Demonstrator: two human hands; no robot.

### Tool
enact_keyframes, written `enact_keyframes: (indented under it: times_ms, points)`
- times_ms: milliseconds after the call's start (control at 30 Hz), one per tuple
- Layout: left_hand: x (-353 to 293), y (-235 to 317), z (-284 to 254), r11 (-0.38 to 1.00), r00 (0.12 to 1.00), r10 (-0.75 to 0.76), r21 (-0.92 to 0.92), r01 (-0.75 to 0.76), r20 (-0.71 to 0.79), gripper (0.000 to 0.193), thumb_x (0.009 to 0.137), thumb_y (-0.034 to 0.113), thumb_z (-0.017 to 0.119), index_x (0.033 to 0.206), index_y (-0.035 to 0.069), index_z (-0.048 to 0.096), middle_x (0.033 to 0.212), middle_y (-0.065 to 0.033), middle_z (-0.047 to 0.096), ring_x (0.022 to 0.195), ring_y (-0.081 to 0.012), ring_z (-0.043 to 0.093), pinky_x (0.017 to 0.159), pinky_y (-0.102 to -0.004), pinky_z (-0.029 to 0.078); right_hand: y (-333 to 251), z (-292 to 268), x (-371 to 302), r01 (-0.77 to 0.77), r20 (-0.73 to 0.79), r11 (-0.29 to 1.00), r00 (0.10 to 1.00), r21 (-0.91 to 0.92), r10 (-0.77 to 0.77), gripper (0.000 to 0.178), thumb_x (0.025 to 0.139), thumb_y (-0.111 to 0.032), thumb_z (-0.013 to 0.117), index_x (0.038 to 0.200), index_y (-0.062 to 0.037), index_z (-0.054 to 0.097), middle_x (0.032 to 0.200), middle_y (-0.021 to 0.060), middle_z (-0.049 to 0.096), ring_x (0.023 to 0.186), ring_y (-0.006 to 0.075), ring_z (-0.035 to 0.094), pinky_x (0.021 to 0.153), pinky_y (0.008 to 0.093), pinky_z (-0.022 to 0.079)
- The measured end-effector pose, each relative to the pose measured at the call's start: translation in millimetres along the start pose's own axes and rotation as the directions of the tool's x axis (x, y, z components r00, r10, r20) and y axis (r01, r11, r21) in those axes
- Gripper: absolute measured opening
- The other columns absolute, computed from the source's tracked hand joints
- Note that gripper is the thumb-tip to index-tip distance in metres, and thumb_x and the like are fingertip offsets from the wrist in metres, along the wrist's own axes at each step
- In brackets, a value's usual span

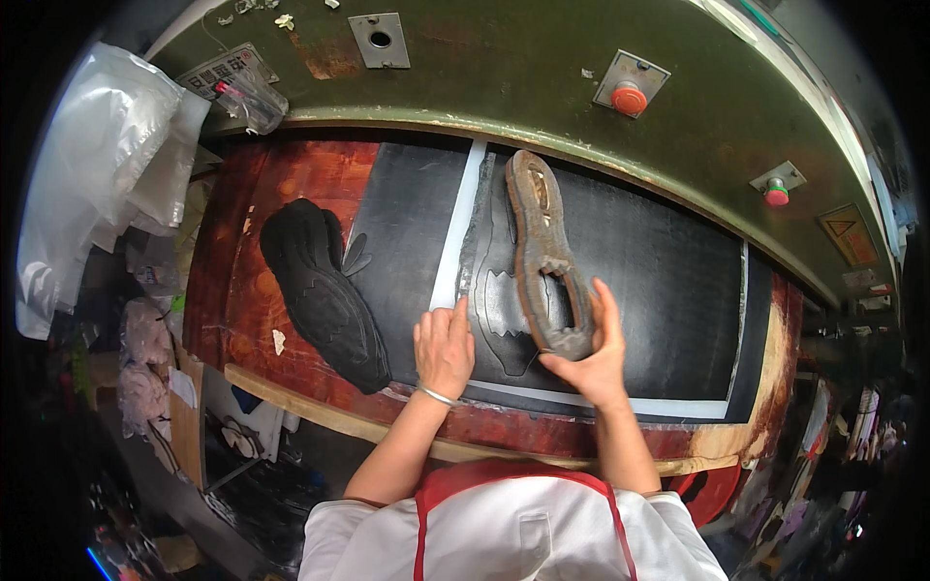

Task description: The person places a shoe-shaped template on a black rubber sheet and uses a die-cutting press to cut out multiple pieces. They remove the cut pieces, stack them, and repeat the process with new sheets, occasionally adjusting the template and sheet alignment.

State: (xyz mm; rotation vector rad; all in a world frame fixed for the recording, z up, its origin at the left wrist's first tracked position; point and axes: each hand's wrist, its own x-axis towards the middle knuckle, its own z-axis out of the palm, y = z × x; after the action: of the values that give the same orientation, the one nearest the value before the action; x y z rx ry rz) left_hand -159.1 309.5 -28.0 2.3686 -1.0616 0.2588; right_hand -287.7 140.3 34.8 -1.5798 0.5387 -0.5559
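My right hand (603, 353) grips the near end of a brown, worn, sole-shaped cutting die (536, 221), thumb at its tip and fingers along its right side. The die stands over a black sheet (659, 281). Just left of the die, a sole-shaped outline (502, 308) with jagged edges shows in the sheet, partly covered by the die. My left hand (446, 347) rests palm down near the sheet's left edge, index finger stretched forward; its thumb is hidden. Farther left lies a stack of black sole-shaped pieces (325, 295), with a small black scrap (356, 254) beside it.
A reddish-brown board (228, 310) lies under the sheets, with a pale strip (457, 237) between black sections. Across the back runs a green machine beam (504, 63) with a red button (629, 98) and a smaller red knob (776, 192). Clear plastic bags (102, 145) hang at left.
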Motion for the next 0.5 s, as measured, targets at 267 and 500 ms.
enact_keyframes:
  times_ms: [267, 500]
  points:
    - [-8.2, 1.9, 4.4, 0.999, 1.0, -0.004, 0.049, 0.005, -0.012, 0.046, 0.076, 0.005, 0.063, 0.121, 0.006, 0.06, 0.087, -0.007, 0.051, 0.082, -0.0269, 0.05, 0.071, -0.0398, 0.039, 12.5, -41.5, -28.8, 0.017, -0.105, 0.75, 0.988, -0.661, -0.115, 0.102, 0.052, -0.005, 0.083, 0.141, -0.0024, 0.035, 0.14, 0.019, 0.039, 0.131, 0.0338, 0.039, 0.11, 0.0399, 0.031]
    - [1.7, 0.2, 8.5, 0.999, 0.999, -0.021, 0.048, 0.019, 0.032, 0.05, 0.073, 0.004, 0.063, 0.123, 0.008, 0.06, 0.088, -0.0071, 0.05, 0.083, -0.0269, 0.049, 0.073, -0.0402, 0.039, 45.0, -35.7, -21.2, 0.181, -0.06, 0.716, 0.953, -0.674, -0.298, 0.105, 0.05, -0.006, 0.083, 0.141, -0.0023, 0.032, 0.14, 0.0266, 0.033, 0.13, 0.0445, 0.032, 0.108, 0.0504, 0.029]
